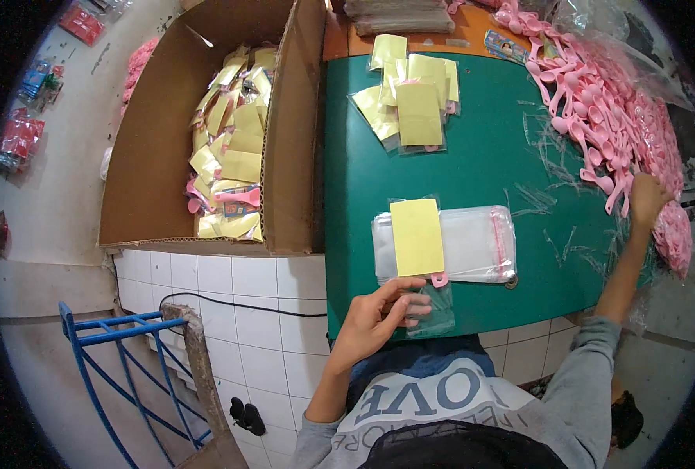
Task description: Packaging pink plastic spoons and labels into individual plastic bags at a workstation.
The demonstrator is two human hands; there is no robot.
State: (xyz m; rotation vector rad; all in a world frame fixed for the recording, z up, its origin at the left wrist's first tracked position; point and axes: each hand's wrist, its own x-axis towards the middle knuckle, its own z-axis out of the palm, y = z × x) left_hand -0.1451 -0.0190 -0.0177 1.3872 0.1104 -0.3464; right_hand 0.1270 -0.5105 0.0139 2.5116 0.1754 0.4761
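Note:
My left hand is at the table's near edge, its fingers loosely bent and apart. The fingertips are beside the clear flap of a plastic bag. In that bag lies a yellow card, and a bit of pink handle shows below it. The bag rests across a stack of clear plastic bags. Far to the right, my right hand is closed at the edge of a heap of pink plastic spoons. What its fingers hold is hidden.
Filled bags with yellow cards lie at the back of the green table. Left of it stands a deep cardboard box with many more. Clear plastic strips are scattered near the spoons. A blue metal frame stands lower left.

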